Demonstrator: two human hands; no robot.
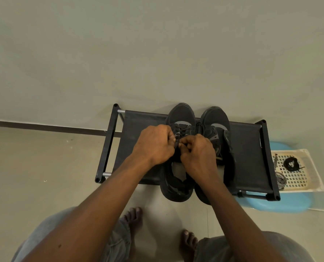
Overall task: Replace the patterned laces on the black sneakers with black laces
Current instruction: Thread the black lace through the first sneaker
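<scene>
At frame centre, I had left grip and right grip pinching one black lace. It lay over a black sneaker.

Looking down at a plain pale grey-green wall, evenly and softly lit. Dark skirting strip along its foot on the left. Beige floor below, a few small specks on it. Low black shoe rack against the wall, fabric shelf, silver tubes at the corners. Just beside it on the right, a blue plastic piece with a pale perforated tray over it.
</scene>
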